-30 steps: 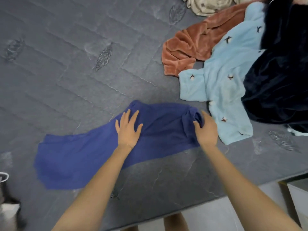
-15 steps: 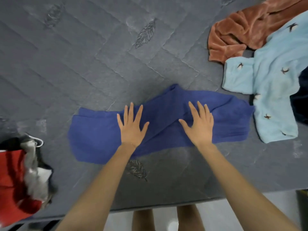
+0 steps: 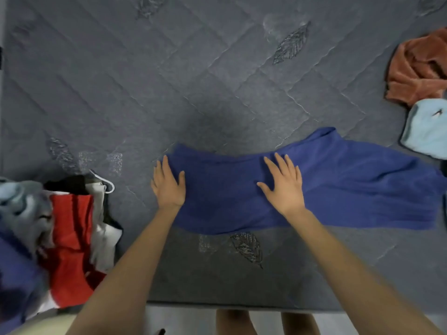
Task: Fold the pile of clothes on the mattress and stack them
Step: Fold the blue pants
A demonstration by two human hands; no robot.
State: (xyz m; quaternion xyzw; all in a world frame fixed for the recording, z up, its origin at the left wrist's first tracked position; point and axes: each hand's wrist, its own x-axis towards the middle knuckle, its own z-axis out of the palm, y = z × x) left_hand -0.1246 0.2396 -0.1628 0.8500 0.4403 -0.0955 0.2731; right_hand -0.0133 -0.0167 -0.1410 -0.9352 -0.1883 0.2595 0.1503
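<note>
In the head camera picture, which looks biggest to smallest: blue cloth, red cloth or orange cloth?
1. blue cloth, clearly largest.
2. red cloth and orange cloth look about alike; the picture edge cuts the orange one off.

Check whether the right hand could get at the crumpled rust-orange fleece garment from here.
Probably yes, with a stretch. The right hand lies flat on the dark blue cloth; only that cloth and bare grey quilted mattress separate it from the rust-orange fleece garment, uncovered at the far right.
</note>
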